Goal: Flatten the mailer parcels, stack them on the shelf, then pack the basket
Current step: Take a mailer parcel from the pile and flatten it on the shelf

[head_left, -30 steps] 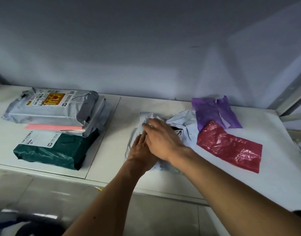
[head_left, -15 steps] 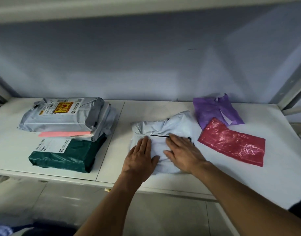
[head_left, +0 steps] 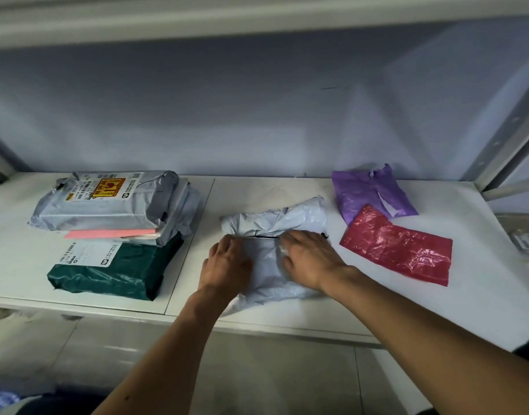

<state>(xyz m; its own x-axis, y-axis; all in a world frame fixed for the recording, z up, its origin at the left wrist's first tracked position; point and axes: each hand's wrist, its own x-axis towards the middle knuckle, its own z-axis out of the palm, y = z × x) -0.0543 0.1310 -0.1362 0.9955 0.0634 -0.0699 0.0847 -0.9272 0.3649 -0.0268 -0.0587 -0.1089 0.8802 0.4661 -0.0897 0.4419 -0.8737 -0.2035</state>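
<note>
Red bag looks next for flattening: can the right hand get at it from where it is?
Probably yes. The red bag lies flat on the shelf just right of the right hand, which presses the pale mailer; nothing stands between them, and its top is uncovered.

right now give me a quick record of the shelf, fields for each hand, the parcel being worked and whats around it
left hand: flat on the left part of the pale grey mailer, pressing
right hand: flat on its right part, pressing
pale grey mailer: mid shelf, far end crumpled
stack: left of the mailer; dark green parcel at the bottom, labelled grey parcel on top
purple bag: right rear
red bag: in front of the purple bag, one corner meeting it
</note>
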